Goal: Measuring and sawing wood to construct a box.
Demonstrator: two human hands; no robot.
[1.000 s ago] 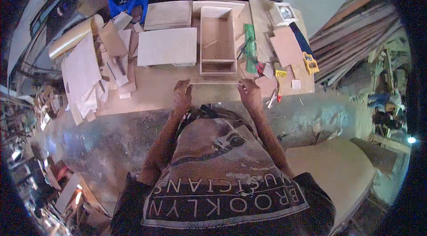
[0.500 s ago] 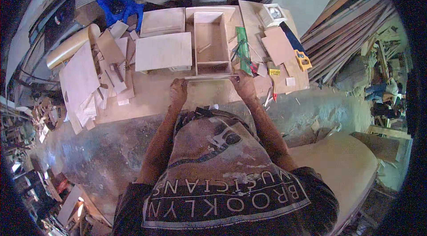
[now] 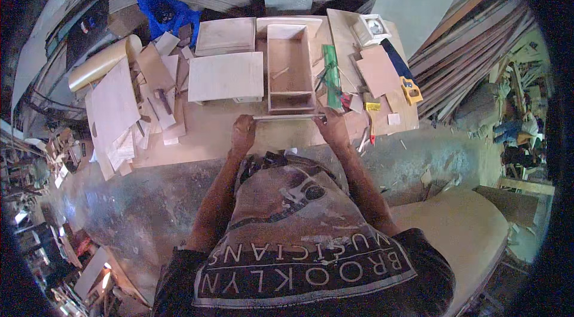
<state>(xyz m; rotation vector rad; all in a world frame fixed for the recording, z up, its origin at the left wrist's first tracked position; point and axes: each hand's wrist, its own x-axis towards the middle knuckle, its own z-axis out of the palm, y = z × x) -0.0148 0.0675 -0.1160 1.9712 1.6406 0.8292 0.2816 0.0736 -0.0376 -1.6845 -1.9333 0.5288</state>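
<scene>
My left hand (image 3: 243, 133) and my right hand (image 3: 332, 125) pinch the two ends of a thin, pale wooden strip (image 3: 284, 117). It lies crosswise just in front of the near end of an open wooden box (image 3: 290, 101). The box is shallow and rectangular, with a divider close to its near end and a small stick (image 3: 280, 72) inside. Whether the strip touches the box, I cannot tell. To the left of the box sits a pale, flat-topped wooden piece (image 3: 226, 76), with a framed wooden panel (image 3: 225, 36) behind it.
Wood offcuts and a hammer (image 3: 162, 100) lie at the left of the workbench (image 3: 197, 149), near a blue bag (image 3: 161, 12). At the right are a green ruler (image 3: 330, 75), a yellow-banded brush (image 3: 372, 115), a yellow-handled saw (image 3: 410, 91) and a small white box (image 3: 369, 29).
The whole view has shifted, so the bench appears slightly lower and further right. Both hands keep hold of the strip, almost in the same place before the box.
</scene>
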